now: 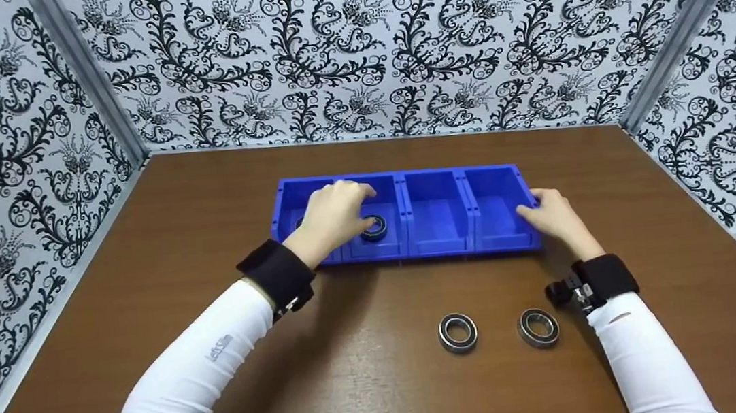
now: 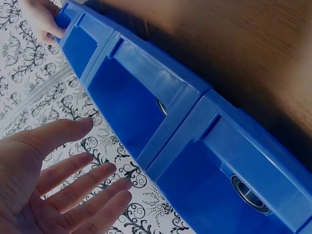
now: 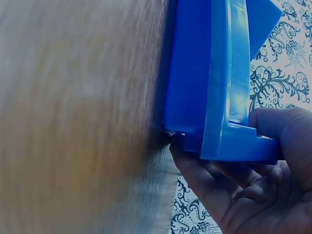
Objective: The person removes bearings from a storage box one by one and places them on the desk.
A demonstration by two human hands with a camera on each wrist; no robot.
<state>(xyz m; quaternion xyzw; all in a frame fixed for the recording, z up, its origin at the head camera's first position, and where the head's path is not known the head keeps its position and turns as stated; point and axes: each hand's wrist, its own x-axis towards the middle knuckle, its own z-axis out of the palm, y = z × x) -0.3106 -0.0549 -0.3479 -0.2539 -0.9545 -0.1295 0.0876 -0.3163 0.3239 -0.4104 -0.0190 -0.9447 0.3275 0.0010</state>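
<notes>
A long blue bin (image 1: 442,245) with several compartments in a row stands on the table. My left hand (image 1: 336,213) is over its left part, fingers loose and apart, holding nothing. A ball bearing (image 1: 374,228) lies in the second compartment from the left, just beside the left thumb. Another bearing (image 2: 250,194) lies in the leftmost compartment, mostly hidden by the hand in the head view. At the right end, my right hand (image 1: 555,217) grips the bin's end wall, thumb inside and fingers beneath its outer edge in the right wrist view.
Two more bearings lie on the brown table (image 1: 203,203) in front of the bin: the left bearing (image 1: 458,333) and the right bearing (image 1: 538,328), close to the right wrist strap (image 1: 608,277). Patterned panels (image 1: 352,57) wall in the back and both sides.
</notes>
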